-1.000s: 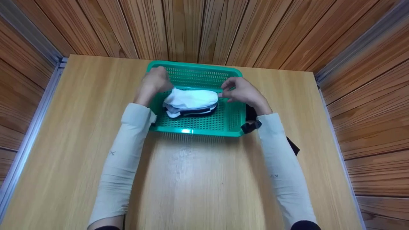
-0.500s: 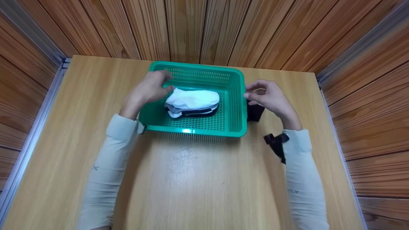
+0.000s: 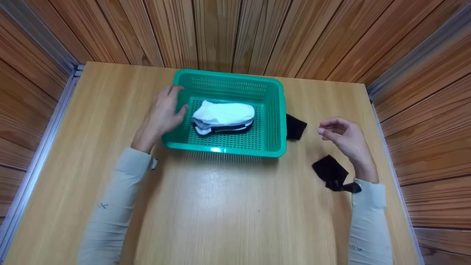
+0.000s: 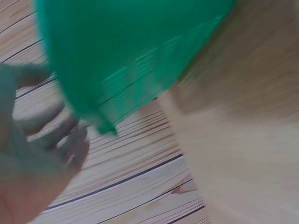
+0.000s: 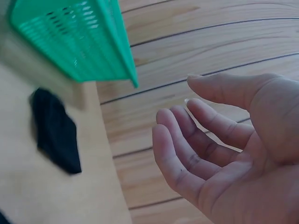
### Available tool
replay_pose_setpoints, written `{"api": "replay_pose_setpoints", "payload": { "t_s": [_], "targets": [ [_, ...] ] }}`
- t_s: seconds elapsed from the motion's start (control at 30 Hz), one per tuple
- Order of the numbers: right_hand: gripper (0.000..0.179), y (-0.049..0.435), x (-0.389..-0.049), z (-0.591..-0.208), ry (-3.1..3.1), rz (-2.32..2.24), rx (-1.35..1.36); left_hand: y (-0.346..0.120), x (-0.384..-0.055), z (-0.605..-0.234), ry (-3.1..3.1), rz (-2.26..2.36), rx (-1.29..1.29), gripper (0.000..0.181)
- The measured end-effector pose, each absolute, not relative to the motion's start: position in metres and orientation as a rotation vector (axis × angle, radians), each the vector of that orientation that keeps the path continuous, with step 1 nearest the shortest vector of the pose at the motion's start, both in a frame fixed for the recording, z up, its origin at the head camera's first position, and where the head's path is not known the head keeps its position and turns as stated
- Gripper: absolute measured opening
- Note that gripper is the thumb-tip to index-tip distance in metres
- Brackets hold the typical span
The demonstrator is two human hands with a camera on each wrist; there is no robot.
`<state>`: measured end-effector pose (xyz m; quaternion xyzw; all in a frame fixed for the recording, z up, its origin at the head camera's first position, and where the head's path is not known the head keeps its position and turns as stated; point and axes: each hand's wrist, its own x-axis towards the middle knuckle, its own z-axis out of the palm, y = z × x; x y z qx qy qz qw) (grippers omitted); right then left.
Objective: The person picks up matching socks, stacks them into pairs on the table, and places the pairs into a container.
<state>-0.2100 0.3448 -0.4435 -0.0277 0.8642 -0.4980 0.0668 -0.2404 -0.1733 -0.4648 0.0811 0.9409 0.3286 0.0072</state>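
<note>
A green plastic basket stands at the back middle of the table. Inside it lies a neat stack of folded socks, white on top with grey and dark navy layers below. My left hand is at the basket's left rim, fingers spread and thumb apart; in the left wrist view its fingers lie beside the green wall. Over the table to the right, my right hand hangs with loosely bent fingers and nothing in them. Below and left of it lies a black cloth piece.
Another black cloth piece lies against the basket's right side, partly hidden by it. A wood-plank wall rises behind the table, and metal framing runs along the left edge.
My right hand has moved from inside the basket out to the right and nearer to me, uncovering the black cloth pieces. The left hand has opened and drawn back left to the rim.
</note>
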Motion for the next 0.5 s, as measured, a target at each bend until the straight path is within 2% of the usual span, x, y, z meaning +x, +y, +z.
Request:
{"api": "replay_pose_setpoints", "payload": {
  "t_s": [0.2, 0.5],
  "targets": [
    [0.035, 0.365, -0.192, -0.464, 2.656, -1.406, -0.038, -0.170, -0.241, -0.485, 2.974, 1.059, 0.052, 0.062],
    [0.043, 0.400, -0.152, -0.494, 2.715, -1.265, 0.125, -0.161, -0.240, -0.501, 2.963, 1.100, -0.020, 0.070]
  ]
}}
